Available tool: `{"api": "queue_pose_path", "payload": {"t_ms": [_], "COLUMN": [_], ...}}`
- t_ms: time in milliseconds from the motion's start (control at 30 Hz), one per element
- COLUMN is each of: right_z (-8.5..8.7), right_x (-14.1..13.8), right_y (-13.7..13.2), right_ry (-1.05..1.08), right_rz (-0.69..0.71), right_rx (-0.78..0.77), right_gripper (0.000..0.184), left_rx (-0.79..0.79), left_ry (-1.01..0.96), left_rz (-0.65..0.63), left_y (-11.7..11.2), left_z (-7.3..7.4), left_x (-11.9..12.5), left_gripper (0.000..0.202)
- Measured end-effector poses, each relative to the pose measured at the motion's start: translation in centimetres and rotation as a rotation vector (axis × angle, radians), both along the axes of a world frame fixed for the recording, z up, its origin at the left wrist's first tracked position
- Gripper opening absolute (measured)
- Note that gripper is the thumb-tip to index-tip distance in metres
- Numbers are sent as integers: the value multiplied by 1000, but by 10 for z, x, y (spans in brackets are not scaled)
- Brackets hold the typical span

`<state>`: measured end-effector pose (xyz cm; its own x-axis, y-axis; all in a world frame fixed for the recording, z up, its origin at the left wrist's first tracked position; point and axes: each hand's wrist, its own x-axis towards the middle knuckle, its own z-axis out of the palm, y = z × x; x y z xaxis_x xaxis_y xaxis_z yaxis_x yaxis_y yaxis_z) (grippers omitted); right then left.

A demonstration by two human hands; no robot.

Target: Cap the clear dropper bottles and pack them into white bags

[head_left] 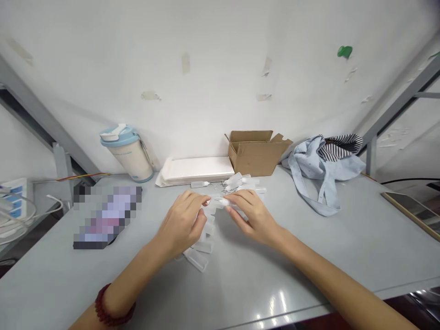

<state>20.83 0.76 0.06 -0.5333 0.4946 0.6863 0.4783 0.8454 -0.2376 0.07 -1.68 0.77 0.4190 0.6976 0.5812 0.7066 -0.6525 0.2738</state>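
My right hand pinches a small translucent bottle with a white neck and a thin needle-like tip pointing left. Most of its body is hidden by my fingers. Facing it, my left hand has its thumb and index finger brought together close to that tip; anything between them is too small to make out. Similar clear bottles lie in a loose heap beside and below my left hand. Behind my right hand is another heap of such bottles, and a single bottle lies farther back.
Along the wall stand a tumbler, a flat white stack, an opened cardboard box and a light-blue cloth bag. A pixelated object lies on the grey table at left; a phone lies at right.
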Motion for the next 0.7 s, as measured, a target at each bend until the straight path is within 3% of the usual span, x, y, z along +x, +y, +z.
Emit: {"api": "queue_pose_path", "payload": {"t_ms": [267,533,700], "right_z": [-1,2,4], "right_x": [-1,-1,-2], "right_y": [-1,-4,-5], "right_ry": [25,137,141], "right_rz": [-25,5,22], "right_rx": [15,-2,14], "right_gripper": [18,17,17], "left_rx": [44,-347,-453], "left_ry": [-6,-285,-312], "left_rz": [20,66,54], "left_y": [-3,-10,-11], "left_z": [1,14,17], "left_x": [5,9,10], "left_gripper": [16,12,14]}}
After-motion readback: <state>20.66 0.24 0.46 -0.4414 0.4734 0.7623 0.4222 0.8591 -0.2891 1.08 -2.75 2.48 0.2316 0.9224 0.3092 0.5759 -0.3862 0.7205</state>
